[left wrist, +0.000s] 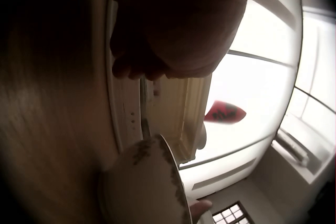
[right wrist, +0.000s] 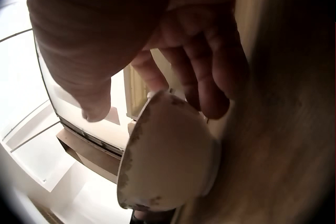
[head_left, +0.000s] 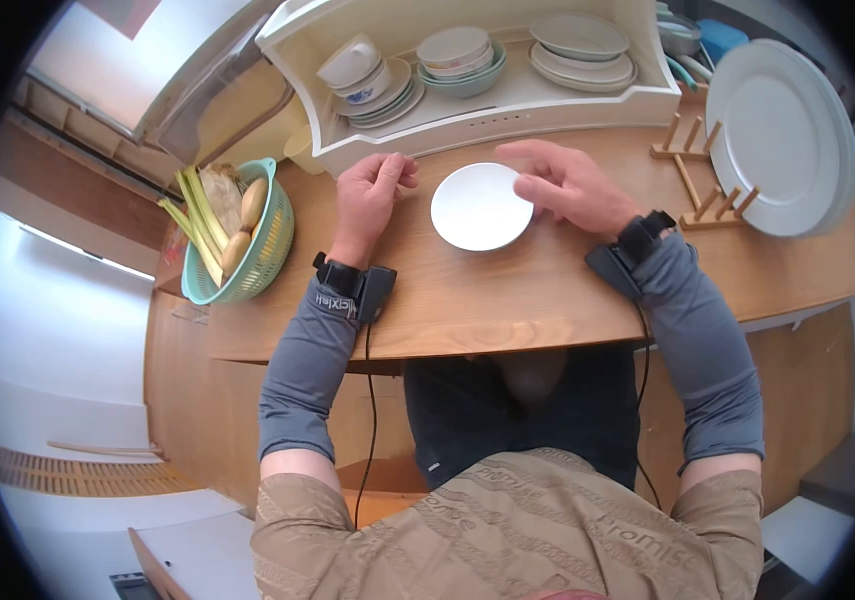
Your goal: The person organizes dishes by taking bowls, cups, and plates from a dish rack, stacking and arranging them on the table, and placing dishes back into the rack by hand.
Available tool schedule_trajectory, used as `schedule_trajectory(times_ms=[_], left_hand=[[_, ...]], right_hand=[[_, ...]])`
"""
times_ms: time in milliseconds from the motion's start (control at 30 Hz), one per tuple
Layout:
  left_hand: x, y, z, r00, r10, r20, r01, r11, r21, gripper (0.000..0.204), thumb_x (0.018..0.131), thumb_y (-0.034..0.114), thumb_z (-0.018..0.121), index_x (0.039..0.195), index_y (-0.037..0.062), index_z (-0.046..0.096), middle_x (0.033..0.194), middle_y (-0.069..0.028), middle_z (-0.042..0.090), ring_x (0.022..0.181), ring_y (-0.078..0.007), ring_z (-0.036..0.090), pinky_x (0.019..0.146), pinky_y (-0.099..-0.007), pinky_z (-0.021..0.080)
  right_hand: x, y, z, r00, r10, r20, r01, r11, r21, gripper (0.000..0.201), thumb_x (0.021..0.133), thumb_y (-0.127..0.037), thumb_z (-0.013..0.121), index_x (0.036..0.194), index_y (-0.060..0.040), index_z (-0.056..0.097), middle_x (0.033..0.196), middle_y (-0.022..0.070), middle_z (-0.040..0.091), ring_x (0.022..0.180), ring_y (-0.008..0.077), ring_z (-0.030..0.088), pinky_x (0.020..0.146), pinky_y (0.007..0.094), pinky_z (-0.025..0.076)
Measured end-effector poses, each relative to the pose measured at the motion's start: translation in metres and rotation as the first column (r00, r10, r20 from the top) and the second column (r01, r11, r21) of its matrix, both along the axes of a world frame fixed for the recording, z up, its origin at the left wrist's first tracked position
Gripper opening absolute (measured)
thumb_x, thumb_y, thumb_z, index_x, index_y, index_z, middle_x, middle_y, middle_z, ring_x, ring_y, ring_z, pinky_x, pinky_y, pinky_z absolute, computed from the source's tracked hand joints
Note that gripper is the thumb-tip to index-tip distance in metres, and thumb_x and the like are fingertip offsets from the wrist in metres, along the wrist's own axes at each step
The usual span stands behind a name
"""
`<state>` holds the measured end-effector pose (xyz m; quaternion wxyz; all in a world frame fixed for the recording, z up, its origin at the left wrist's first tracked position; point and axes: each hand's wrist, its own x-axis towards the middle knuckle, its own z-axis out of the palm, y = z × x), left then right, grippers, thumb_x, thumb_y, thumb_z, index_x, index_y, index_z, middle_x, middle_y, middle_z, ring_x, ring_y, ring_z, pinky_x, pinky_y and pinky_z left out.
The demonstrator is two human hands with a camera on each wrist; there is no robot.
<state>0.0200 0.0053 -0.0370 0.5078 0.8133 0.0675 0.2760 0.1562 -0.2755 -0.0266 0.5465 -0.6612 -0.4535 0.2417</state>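
A white bowl (head_left: 482, 207) sits upright on the wooden table; both wrist views show a patterned band along its outer rim. My right hand (head_left: 573, 188) is at the bowl's right side, its thumb overlapping the rim in the head view. The right wrist view shows the fingers (right wrist: 212, 95) spread beside the bowl's outer wall, with the thumb held apart from them. To the left of the bowl, my left hand (head_left: 373, 200) hovers with loosely curled fingers and holds nothing.
A white shelf (head_left: 488, 123) at the back carries stacked bowls, plates and cups. On the left stands a green basket (head_left: 273, 245) of vegetables. Large plates (head_left: 783, 140) lean in a wooden rack (head_left: 713, 215) on the right. The table's front edge (head_left: 508, 345) lies close to the person.
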Motion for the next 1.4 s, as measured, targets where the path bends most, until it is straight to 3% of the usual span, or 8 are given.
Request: schedule_trajectory(times_ms=[100,267,367,600,700,767,1067,1400], left_hand=[[0.003,0.012,-0.01,0.998,0.001,-0.058,-0.005,0.997,-0.079,0.03,0.105,0.025,0.059,0.099,0.0007,0.074,0.093,-0.0053,0.075,0.077,-0.01,0.068,0.065,-0.0246,0.05],[0.003,0.011,-0.011,0.99,-0.066,-0.128,0.055,0.995,-0.089,0.028,0.103,0.026,0.06,0.098,0.0021,0.074,0.091,-0.0035,0.074,0.077,-0.0085,0.066,0.065,-0.0241,0.049],[0.003,0.014,-0.013,0.985,-0.123,-0.123,0.115,0.991,-0.071,0.028,0.103,0.026,0.06,0.098,0.0018,0.074,0.09,-0.0031,0.074,0.076,-0.0084,0.065,0.066,-0.0239,0.05],[0.005,0.017,-0.015,0.984,-0.141,-0.11,0.13,0.986,-0.109,0.026,0.101,0.022,0.062,0.095,-0.0014,0.072,0.084,-0.0045,0.072,0.071,-0.0101,0.064,0.067,-0.0268,0.052],[0.005,0.016,-0.015,0.988,-0.132,-0.081,0.123,0.987,-0.105,0.026,0.1,0.021,0.063,0.09,-0.0018,0.072,0.078,-0.0041,0.071,0.068,-0.0101,0.064,0.065,-0.0275,0.052],[0.004,0.017,-0.014,0.989,-0.132,-0.072,0.125,0.988,-0.095,0.026,0.1,0.021,0.063,0.09,-0.0018,0.072,0.078,-0.0042,0.071,0.067,-0.0102,0.064,0.064,-0.0277,0.052],[0.002,0.019,-0.016,0.986,-0.152,-0.065,0.149,0.988,-0.046,0.027,0.1,0.022,0.063,0.092,-0.0017,0.072,0.081,-0.0051,0.072,0.07,-0.0105,0.065,0.066,-0.0273,0.053],[0.008,0.021,-0.019,0.988,-0.121,-0.1,0.122,0.993,0.004,0.027,0.1,0.022,0.063,0.091,-0.0017,0.072,0.079,-0.0049,0.071,0.069,-0.0112,0.065,0.067,-0.0281,0.054]], right_hand=[[0.003,-0.002,0.0,0.974,0.131,0.184,-0.147,0.986,0.079,0.068,0.091,-0.029,0.076,0.15,-0.0069,0.049,0.109,0.0038,0.068,0.087,0.0081,0.06,0.07,0.0229,0.051],[-0.009,-0.004,0.019,0.947,0.162,0.279,-0.128,0.983,-0.134,0.068,0.078,-0.029,0.089,0.138,-0.0106,0.062,0.103,0.0097,0.07,0.083,0.0168,0.066,0.076,0.0312,0.056],[-0.01,0.001,0.018,0.939,0.113,0.324,-0.079,0.99,-0.117,0.038,0.079,-0.026,0.088,0.105,-0.0049,0.07,0.097,0.0067,0.068,0.079,0.014,0.066,0.069,0.0271,0.054],[-0.007,0.003,0.007,0.94,-0.031,0.341,0.063,0.995,-0.083,0.026,0.088,-0.023,0.081,0.102,-0.004,0.069,0.092,0.0031,0.068,0.076,0.0092,0.063,0.066,0.0251,0.051],[0.0,0.002,-0.006,0.953,-0.084,0.29,0.12,0.987,-0.109,0.023,0.092,-0.024,0.077,0.102,-0.0047,0.069,0.089,0.0007,0.068,0.077,0.0068,0.062,0.065,0.0246,0.05],[0.001,0.003,-0.013,0.993,-0.104,0.053,0.104,0.995,0.002,0.024,0.096,-0.027,0.073,0.104,-0.0047,0.068,0.086,0.0,0.067,0.076,0.0064,0.062,0.064,0.0235,0.05],[0.005,0.004,-0.016,0.982,-0.187,0.003,0.187,0.981,-0.04,0.03,0.102,-0.033,0.065,0.108,-0.0037,0.068,0.085,0.0022,0.069,0.074,0.0079,0.066,0.059,0.0212,0.05],[0.041,0.059,0.079,0.881,-0.436,0.185,0.403,0.896,0.188,0.043,0.1,-0.043,0.064,0.109,-0.001,0.069,0.092,0.0051,0.072,0.079,0.012,0.07,0.062,0.0235,0.053]])
